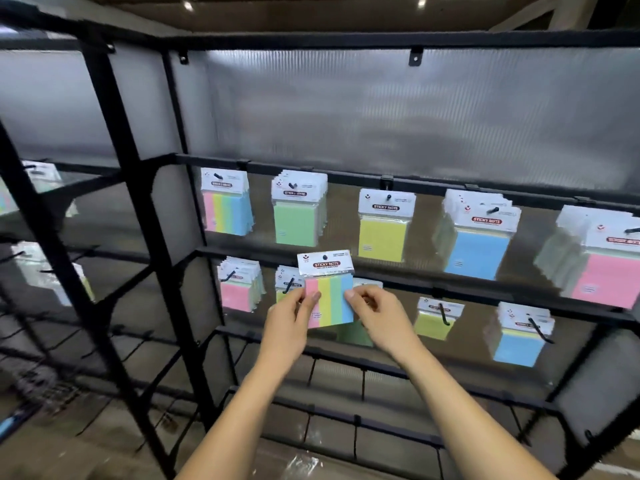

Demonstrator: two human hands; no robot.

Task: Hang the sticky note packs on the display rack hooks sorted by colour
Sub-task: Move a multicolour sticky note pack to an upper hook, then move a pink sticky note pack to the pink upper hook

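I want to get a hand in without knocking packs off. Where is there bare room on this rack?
Free: the panel above the top row, and gaps such as between the green packs and yellow pack. Crowded: the lower row behind the striped pack both hands hold.

Behind the black frame, ribbed translucent plastic panels (381, 109) close off the back, catching a dull grey sheen. Small black brackets (415, 57) pin the panels to the top bar. Overhead runs a brown ceiling (311, 12) with two bright round lights (421, 1) set in it. Down at the bottom the floor (104, 455) is brownish, and a crumpled bit of clear plastic wrap (301, 465) lies there. Something blue (10, 422) pokes in at the lower left edge, too blurred to tell.
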